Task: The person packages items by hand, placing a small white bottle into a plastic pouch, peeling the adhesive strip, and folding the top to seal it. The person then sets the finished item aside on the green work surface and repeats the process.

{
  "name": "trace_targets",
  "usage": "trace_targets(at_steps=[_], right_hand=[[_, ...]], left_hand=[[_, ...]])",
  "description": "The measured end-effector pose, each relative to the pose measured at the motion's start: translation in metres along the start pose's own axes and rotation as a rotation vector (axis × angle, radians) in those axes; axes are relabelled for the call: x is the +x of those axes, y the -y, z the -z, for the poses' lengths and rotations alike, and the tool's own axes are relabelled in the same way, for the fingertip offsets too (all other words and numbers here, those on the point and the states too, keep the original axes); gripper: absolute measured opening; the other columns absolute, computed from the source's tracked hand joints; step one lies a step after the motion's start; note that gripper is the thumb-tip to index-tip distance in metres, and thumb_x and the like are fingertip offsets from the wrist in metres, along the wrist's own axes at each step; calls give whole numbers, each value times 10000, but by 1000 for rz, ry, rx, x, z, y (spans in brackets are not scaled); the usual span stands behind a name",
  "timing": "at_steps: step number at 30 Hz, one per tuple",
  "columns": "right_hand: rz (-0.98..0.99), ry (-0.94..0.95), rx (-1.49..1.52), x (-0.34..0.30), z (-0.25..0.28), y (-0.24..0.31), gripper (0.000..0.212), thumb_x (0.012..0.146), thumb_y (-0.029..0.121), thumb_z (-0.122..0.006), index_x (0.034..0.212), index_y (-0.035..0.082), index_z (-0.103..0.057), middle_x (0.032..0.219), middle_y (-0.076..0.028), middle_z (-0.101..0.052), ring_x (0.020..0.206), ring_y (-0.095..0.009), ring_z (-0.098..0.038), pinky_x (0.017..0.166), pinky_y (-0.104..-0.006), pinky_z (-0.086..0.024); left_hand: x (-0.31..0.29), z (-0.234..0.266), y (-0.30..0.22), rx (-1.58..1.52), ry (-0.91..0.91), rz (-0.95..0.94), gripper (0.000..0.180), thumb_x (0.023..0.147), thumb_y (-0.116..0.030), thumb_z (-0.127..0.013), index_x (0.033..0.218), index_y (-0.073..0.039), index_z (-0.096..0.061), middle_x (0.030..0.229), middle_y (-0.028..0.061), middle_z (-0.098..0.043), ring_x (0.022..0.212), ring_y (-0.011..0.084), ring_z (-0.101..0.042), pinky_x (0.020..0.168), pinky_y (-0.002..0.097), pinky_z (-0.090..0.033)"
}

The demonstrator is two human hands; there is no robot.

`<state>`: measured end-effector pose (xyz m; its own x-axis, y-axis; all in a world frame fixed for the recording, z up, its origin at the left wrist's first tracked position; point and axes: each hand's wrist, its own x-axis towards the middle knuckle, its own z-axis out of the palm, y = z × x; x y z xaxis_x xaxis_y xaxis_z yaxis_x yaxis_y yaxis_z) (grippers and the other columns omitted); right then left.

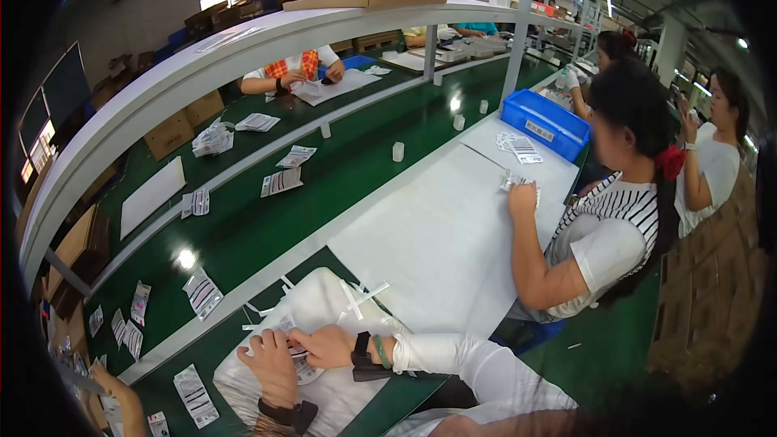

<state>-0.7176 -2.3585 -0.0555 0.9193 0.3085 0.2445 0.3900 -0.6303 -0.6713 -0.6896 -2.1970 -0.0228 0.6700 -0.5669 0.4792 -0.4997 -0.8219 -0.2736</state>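
Both my hands are together on a crumpled white sheet [231, 384] at the lower middle. Under them lies a small printed plastic packet [307, 371], partly covered by my fingers. My left hand [273, 368] has its fingers curled over the packet's left side. From the right, my right hand [325, 347] grips the packet near its upper edge, its fingertips close to my left fingers. Thin white strips [364, 299] lie crossed on the far side of the sheet. Another printed packet [196, 396] rests on the green surface, left of my left hand.
Several packets [202, 293] lie on the green conveyor belt [267, 231], with small white blocks [398, 152] farther along. A co-worker [599, 218] at the right handles a packet by a blue bin [546, 123]. A white shelf [154, 73] arches overhead. Another person's forearm [121, 405] shows lower left.
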Motion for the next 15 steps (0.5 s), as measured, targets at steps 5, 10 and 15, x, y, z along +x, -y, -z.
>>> trace_targets(at_steps=[5, 10, 15], right_hand=[[50, 2, 2, -1, -4, 3, 409, 799, 128, -565, 1185, 111, -430, 768, -175, -646, 685, -416, -630, 599, -529, -478], [48, 18, 62, 3, -2, 4, 397, 822, 166, -579, 1197, 139, -450, 782, -151, -663, 682, -395, -643, 591, -508, -488], [-137, 246, 124, -3, 58, 22, 513, 871, 331, -674, 1321, 166, -490, 825, -97, -674, 741, -291, -665, 638, -425, -507]], left_hand=[[-2, -10, 5, -35, -41, 9, 149, 812, -246, -633, 891, -145, -557, 909, 37, -539, 859, 240, -574, 834, 506, -377], [-6, -24, 11, -93, 43, 51, 178, 802, -239, -641, 927, -142, -560, 927, 58, -560, 764, 259, -605, 770, 479, -401], [-4, -16, 19, -247, 275, 25, 292, 757, -220, -702, 999, -129, -566, 1045, 75, -575, 928, 267, -617, 771, 452, -426]])
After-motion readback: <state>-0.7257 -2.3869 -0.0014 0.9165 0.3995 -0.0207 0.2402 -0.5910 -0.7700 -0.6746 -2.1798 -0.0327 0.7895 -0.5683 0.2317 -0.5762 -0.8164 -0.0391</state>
